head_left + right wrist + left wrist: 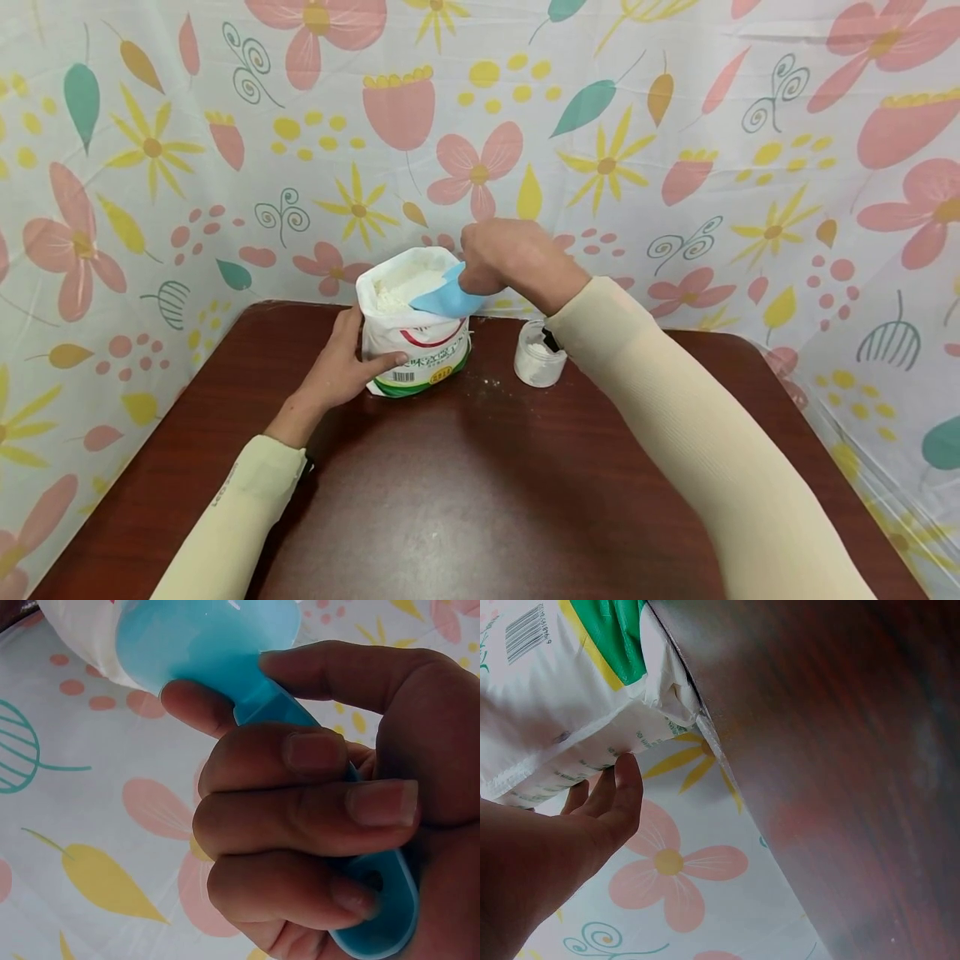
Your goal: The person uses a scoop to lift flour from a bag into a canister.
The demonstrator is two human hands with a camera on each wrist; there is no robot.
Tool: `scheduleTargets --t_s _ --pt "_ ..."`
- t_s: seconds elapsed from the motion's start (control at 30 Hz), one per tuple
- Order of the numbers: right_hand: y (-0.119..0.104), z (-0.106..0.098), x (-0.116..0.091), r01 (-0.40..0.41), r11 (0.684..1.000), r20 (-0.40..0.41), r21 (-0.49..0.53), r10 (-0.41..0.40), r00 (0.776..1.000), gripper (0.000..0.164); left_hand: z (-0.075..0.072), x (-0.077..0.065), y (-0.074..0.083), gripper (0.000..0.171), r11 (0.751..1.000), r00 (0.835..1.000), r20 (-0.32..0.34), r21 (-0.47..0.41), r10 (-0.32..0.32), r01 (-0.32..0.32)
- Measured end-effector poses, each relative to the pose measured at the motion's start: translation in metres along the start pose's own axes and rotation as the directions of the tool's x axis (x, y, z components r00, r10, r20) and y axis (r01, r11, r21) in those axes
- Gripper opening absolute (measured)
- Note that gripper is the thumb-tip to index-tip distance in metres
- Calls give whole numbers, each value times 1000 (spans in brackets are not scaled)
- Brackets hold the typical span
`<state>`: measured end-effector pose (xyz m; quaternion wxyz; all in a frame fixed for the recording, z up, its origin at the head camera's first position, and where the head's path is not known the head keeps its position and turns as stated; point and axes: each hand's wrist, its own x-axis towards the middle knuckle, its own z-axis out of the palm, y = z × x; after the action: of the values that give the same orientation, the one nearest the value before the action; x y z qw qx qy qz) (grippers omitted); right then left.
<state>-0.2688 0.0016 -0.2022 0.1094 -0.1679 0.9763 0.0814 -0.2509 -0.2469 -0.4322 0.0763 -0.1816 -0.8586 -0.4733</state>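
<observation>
On the dark reddish-brown worktop [405,483], a white bag [417,337] stands upright with its mouth open, at 11 o'clock from the worktop's middle; white powder [393,293] shows inside. The left hand [339,364] is at the bag's 8 o'clock, its thumb across the front and its other fingers bent against the side, so that it grips the bag's corner. The right hand [513,260], at the bag's 2 o'clock, is clamped on a light blue scoop [447,298]: three fingers curl round the handle and two more digits flank the neck. The scoop's bowl dips into the bag's mouth at its 2 o'clock edge; its tip is hidden. A clear jar [538,367], partly filled with white contents, stands between the bag's 3 and 4 o'clock, apart from it. White specks [491,382] lie between them. A floral cloth [480,92] hangs at 12 o'clock behind the worktop.
</observation>
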Motion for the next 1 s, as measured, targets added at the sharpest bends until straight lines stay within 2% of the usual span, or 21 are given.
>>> scheduleTargets --t_s 0.13,0.33,0.5,0.57,0.63,0.73,0.9,1.0 --pt "-3 2 0 -12 1000 -9 3 12 1000 16 0 0 1 103 1000 1000 1 4 -17 17" --pt "-5 5 1 -7 1000 -48 3 7 999 21 0 -1 1 103 999 999 1 4 -36 36" --pt "-7 6 2 -21 1000 -39 1 21 999 23 0 -1 1 102 999 999 6 -4 -42 42" --pt "-8 6 3 -28 1000 -29 3 28 999 29 1 -1 0 103 999 999 9 -8 -45 45" --pt "-9 7 4 -27 1000 -22 1 27 999 43 1 0 0 104 999 999 9 -9 -47 47" --pt "-9 7 5 -22 1000 -36 2 22 999 54 1 1 0 104 999 999 9 -8 -48 49" --pt "-11 9 5 -20 1000 -65 4 20 998 57 0 1 0 102 999 999 8 -6 -43 43" --pt "-12 10 5 -26 1000 -68 7 26 997 64 1 1 1 101 999 999 6 -10 -39 39"
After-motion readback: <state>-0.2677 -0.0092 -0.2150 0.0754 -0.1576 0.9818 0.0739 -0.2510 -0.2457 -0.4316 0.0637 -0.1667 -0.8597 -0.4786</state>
